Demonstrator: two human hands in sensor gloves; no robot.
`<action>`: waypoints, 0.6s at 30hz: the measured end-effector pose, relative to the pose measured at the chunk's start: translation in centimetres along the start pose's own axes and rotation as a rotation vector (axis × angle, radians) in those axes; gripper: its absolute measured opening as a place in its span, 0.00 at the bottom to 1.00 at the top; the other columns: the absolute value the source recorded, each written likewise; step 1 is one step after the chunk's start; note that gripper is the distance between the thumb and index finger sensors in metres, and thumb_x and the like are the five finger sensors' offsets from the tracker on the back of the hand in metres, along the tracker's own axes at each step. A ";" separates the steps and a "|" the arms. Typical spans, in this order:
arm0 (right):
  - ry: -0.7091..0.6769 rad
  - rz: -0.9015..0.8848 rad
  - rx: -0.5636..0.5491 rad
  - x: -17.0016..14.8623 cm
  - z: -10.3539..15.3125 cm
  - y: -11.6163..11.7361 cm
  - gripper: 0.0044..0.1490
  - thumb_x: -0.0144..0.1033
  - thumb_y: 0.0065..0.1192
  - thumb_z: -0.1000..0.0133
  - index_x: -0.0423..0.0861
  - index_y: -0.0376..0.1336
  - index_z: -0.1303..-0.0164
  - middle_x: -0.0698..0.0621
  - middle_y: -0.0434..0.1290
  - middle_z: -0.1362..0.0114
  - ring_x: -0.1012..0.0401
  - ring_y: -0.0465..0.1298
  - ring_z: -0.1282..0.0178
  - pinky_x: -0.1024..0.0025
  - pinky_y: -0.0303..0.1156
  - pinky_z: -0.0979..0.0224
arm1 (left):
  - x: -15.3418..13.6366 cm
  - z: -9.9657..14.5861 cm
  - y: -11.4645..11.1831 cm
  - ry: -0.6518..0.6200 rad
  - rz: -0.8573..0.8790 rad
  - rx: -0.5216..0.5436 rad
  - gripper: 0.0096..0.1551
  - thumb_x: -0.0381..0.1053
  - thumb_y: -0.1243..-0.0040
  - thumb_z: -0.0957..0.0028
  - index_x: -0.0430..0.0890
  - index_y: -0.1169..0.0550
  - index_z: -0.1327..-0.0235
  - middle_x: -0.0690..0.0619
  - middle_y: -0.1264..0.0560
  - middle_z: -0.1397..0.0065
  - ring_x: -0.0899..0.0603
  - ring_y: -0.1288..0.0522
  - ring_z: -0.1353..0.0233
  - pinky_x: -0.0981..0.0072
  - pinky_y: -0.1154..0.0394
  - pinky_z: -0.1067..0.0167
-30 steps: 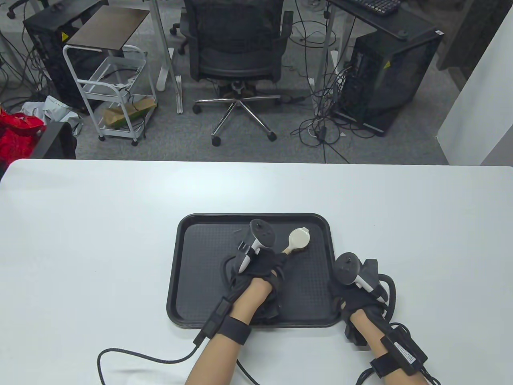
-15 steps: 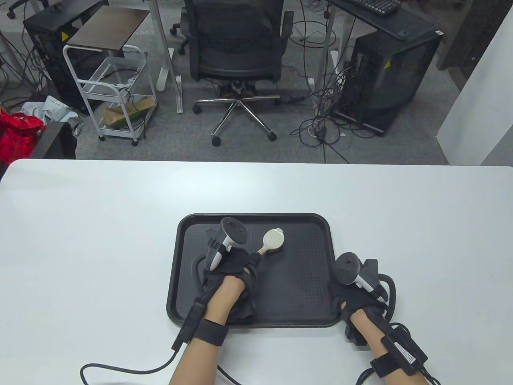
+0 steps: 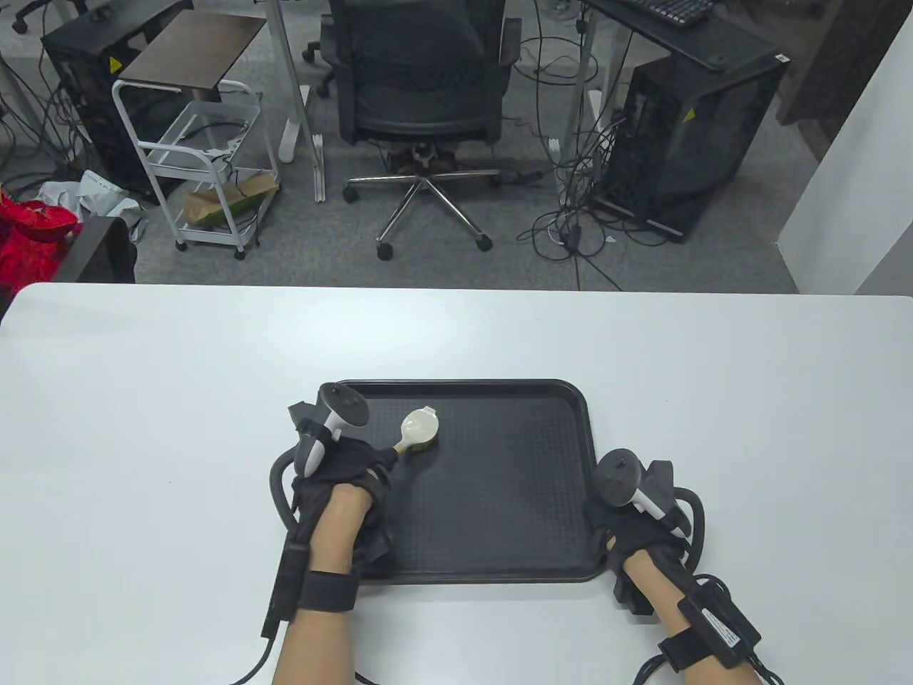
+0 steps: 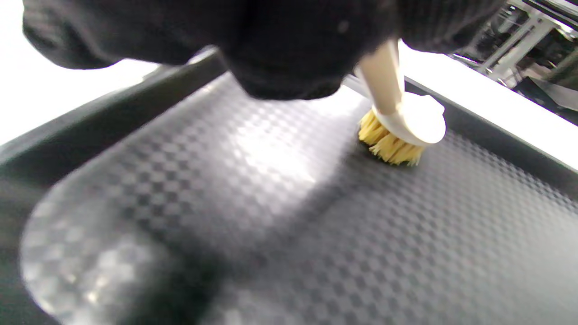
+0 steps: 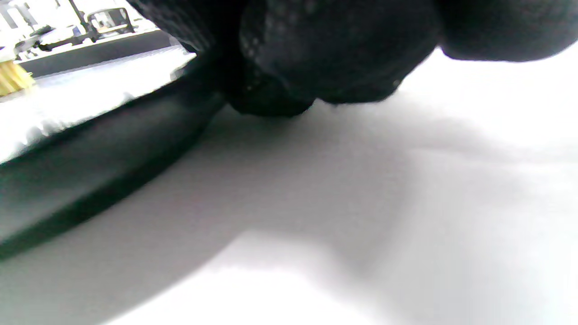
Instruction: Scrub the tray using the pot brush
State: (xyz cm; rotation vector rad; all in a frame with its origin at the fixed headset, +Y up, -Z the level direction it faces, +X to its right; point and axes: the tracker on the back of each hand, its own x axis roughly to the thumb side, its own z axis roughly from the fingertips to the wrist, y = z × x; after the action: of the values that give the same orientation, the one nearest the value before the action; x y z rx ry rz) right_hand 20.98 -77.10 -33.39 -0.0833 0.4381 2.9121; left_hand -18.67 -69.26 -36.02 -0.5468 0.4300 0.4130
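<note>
Black tray point(image 3: 499, 499) on white desk point(image 3: 143, 428), pot brush point(image 3: 419, 430) inside it.

Tray holds only the brush: yellow bristles down on the textured floor, far-left area. Left hand point(image 3: 342, 471) grip closed around brush handle. Right hand point(image 3: 635, 528) rests at tray's near-right corner; grip state cannot tell.

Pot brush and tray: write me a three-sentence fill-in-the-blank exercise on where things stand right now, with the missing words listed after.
1. The pot brush is held by the person's ____ hand.
2. The brush's yellow bristles press on the floor of the black ____.
3. The right hand rests at the tray's near ____ corner, holding no brush.

Missing words: left; tray; right
</note>
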 end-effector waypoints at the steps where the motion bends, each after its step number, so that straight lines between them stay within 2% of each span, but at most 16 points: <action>1: 0.000 -0.001 0.001 0.0 0.0 0.0 0.40 0.42 0.59 0.45 0.37 0.52 0.29 0.49 0.80 0.61 0.56 0.80 0.75 0.55 0.77 0.60 | -0.5 0.0 0.3 0.010 0.007 0.003 0.36 0.69 0.40 0.56 0.42 0.18 0.52 0.53 0.14 0.73 0.47 0.17 0.78 0.48 0.19 0.53; 12: 0.003 0.005 -0.002 0.0 0.0 0.0 0.39 0.42 0.59 0.45 0.37 0.52 0.29 0.49 0.80 0.61 0.56 0.80 0.75 0.55 0.77 0.60 | -6.8 0.0 3.2 0.072 0.186 0.029 0.35 0.67 0.35 0.57 0.40 0.19 0.50 0.53 0.14 0.72 0.46 0.17 0.76 0.48 0.20 0.51; 18: 0.005 0.010 -0.007 0.0 0.0 0.0 0.39 0.42 0.59 0.45 0.37 0.52 0.29 0.50 0.80 0.61 0.56 0.80 0.75 0.55 0.77 0.61 | -8.4 0.1 4.0 0.088 0.245 0.088 0.35 0.66 0.35 0.57 0.38 0.19 0.51 0.54 0.14 0.73 0.47 0.17 0.76 0.48 0.20 0.52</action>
State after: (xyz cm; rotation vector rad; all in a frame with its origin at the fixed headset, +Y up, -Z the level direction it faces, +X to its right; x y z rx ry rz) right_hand 20.96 -77.04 -33.36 -0.0891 0.4304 2.9243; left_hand -27.53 -68.26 -33.41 -0.4285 0.6003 0.6032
